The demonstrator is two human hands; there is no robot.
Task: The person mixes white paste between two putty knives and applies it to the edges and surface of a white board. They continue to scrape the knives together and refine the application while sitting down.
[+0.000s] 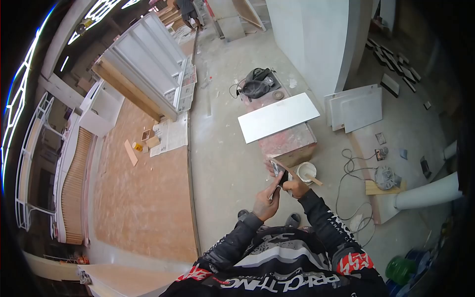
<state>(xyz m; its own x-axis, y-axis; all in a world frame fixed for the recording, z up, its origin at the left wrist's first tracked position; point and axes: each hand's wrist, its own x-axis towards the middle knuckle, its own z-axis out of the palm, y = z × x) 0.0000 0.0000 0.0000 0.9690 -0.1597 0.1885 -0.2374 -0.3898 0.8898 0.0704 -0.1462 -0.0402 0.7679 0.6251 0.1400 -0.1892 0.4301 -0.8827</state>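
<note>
In front of my body my two hands come together at a small dark, flat tool with a greyish edge [283,176]; its exact kind cannot be made out. My left hand [266,202] is closed around its near end, fingers partly hidden. My right hand [297,187] grips it from the other side, fingers curled. Just beyond my right hand stands a white bucket [307,171] with a wooden stick [313,180] leaning across its rim. Ahead, a white board [279,118] lies flat across a reddish, paint-stained box [292,141].
A dark bag [257,84] rests behind the board. White panels [357,109] lean at the right. A cable [338,193] trails near a power tool [386,177]. Left are a brown board floor [143,198] and a white cabinet frame [143,59]. Another person [187,11] stands far off.
</note>
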